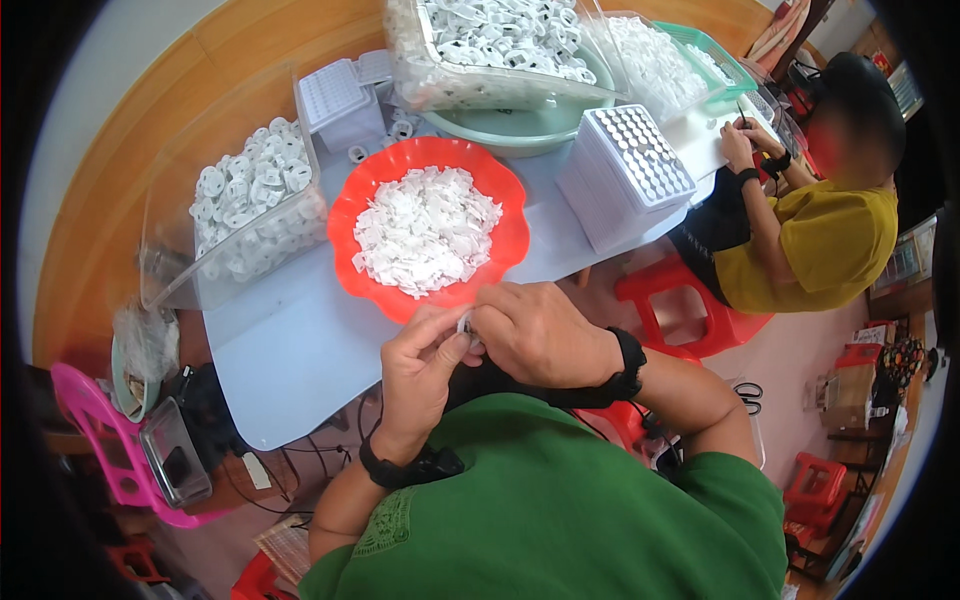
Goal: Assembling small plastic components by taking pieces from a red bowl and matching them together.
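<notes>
My left hand [422, 362] and my right hand [545, 335] meet close to my body, just in front of a red scalloped bowl [345, 215]. Between the left thumb and fingers I pinch a small white plastic part [465, 325]. The right fingers close on the same part from the other side and hide much of it. Heaped in the bowl are small, flat white plastic pieces [425, 230]. Both wrists wear black bands.
A clear bin [165, 255] of round white parts stands left of the bowl. Behind are stacked white trays [335, 95], a large clear bin [410, 75] over a green basin [500, 130], and a tray stack [610, 195] at right. A co-worker in yellow [825, 245] sits on a red stool [690, 310].
</notes>
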`<state>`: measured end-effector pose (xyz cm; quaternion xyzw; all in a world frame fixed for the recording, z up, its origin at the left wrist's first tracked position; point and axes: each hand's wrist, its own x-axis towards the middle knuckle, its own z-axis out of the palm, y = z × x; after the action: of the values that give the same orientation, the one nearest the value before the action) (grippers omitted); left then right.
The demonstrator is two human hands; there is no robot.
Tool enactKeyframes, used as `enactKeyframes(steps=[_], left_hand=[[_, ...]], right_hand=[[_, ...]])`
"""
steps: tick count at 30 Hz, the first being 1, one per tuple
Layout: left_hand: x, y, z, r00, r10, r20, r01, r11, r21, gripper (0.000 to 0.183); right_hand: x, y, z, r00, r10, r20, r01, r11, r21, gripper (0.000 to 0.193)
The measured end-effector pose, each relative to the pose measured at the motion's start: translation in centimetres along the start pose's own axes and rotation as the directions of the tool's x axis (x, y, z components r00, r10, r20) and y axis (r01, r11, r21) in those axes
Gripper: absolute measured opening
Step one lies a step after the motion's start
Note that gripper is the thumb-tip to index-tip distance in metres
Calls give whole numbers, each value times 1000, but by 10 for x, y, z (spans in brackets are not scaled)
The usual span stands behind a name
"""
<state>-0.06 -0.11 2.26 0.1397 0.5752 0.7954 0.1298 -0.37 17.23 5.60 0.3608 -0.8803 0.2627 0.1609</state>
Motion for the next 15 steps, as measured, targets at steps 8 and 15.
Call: enactKeyframes(steps=[8,15], left_hand=[[6,1,3,1000,-13,-14,16,980,196,22],[7,0,7,999,-13,-46,20,986,163,22]], right_hand=[[-9,-3,16,986,158,-47,-157,987,20,17],[-7,-4,11,983,168,-68,-166,985,39,17]])
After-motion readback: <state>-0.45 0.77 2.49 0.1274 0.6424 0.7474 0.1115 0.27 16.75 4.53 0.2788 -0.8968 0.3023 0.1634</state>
